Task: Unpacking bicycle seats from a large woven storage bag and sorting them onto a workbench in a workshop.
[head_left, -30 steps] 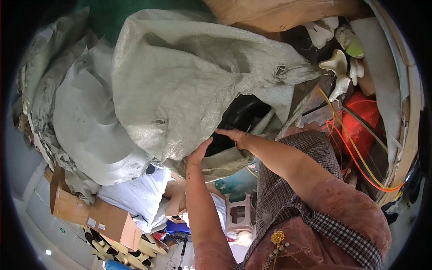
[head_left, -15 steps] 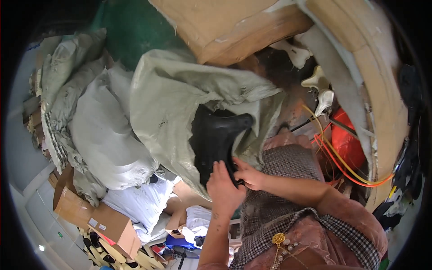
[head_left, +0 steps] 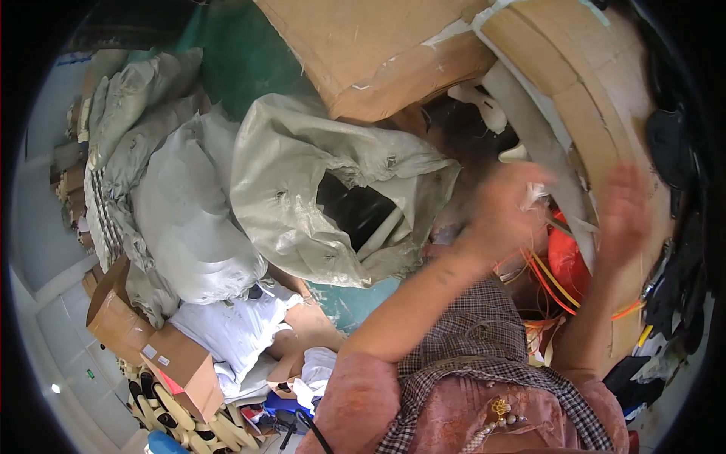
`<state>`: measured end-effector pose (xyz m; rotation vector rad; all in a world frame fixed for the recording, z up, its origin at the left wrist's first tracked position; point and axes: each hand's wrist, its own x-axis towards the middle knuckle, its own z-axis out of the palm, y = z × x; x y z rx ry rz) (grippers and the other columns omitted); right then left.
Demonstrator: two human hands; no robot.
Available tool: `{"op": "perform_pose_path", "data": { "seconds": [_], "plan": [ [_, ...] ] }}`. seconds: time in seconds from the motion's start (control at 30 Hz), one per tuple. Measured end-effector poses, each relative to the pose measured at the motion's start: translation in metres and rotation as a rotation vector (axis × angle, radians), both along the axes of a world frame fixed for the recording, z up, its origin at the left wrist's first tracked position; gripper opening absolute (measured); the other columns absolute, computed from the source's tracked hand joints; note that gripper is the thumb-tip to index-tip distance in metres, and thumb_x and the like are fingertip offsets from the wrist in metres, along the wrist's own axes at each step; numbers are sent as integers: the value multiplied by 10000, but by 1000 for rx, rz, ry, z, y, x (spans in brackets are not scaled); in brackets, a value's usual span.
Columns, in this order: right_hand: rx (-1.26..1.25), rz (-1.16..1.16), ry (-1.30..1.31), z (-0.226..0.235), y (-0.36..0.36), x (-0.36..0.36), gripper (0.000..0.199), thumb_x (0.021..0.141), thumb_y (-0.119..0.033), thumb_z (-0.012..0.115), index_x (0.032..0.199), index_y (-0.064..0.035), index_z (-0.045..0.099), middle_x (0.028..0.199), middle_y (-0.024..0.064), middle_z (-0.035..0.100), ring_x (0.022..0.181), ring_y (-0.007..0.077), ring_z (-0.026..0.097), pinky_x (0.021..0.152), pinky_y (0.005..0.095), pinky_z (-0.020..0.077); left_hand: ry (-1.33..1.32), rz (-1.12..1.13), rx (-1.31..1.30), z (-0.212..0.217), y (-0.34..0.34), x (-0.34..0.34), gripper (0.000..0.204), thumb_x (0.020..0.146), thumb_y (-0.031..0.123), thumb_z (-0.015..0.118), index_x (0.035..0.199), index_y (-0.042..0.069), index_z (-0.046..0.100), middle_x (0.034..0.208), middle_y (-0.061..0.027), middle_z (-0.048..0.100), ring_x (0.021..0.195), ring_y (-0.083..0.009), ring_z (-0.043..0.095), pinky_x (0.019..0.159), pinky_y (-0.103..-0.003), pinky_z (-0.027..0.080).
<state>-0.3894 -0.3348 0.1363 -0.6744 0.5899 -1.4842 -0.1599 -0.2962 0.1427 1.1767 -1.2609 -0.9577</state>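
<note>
Both hands are raised off to the right of the woven sack (head_left: 302, 197), whose mouth gapes toward them with dark things and a pale tube inside. To work this well, in my judgement, one hand should hold the sack's rim wide while the other reaches in, so the loose cloth does not fold shut.

The left hand (head_left: 503, 208) is blurred. It seems loosely curled about a scrap of something white, just beside the sack's right edge, but I cannot tell how firmly it holds. The right hand (head_left: 624, 216) is further right, well apart from the sack, fingers spread and flat, holding nothing, in front of the cardboard sheets (head_left: 590, 98). Orange cords (head_left: 560, 284) run below and between the hands.
</note>
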Motion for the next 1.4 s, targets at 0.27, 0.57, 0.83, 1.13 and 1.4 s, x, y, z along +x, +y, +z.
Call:
{"op": "perform_pose_path", "data": {
  "seconds": [0.27, 0.57, 0.83, 1.13, 1.4],
  "plan": [
    [1327, 628, 186, -268, 143, 319, 375, 742, -288, 668, 984, -46, 514, 888, 52, 499, 797, 193, 522, 700, 293, 457, -700, 394, 1038, -288, 171, 206, 764, 571, 155, 680, 1228, 11, 318, 1214, -229, 393, 1124, -366, 386, 968, -395, 310],
    [1512, 314, 223, -394, 159, 396, 465, 657, -339, 720, 1020, -105, 548, 1001, 59, 564, 942, 180, 508, 798, 346, 383, -769, 133, 866, -366, 181, 248, 1009, 563, 224, 741, 1330, 115, 94, 1212, -241, 388, 1096, -387, 407, 916, -427, 357],
    [1352, 277, 579, -346, 173, 389, 326, 687, -184, 665, 928, 13, 569, 881, 75, 590, 739, 184, 570, 604, 327, 474, -1023, 16, 935, -320, 205, 264, 732, 618, 188, 664, 1241, 65, 300, 880, -204, 583, 784, -369, 578, 717, -450, 463],
    [1172, 538, 226, -140, 207, 322, 258, 734, -127, 647, 920, 44, 591, 853, 64, 606, 717, 137, 570, 598, 286, 476, -926, 123, 1055, -61, 218, 190, 676, 600, 63, 641, 1201, -9, 340, 992, -229, 542, 830, -390, 553, 724, -452, 441],
    [442, 362, 181, 41, 84, 217, 583, 727, -145, 655, 1221, -10, 377, 1091, 74, 499, 990, 160, 470, 837, 299, 411, -1180, 333, 316, 115, 108, 78, 631, 566, 243, 653, 1098, -36, 460, 964, -229, 554, 873, -407, 534, 761, -431, 427]
  ]
}}
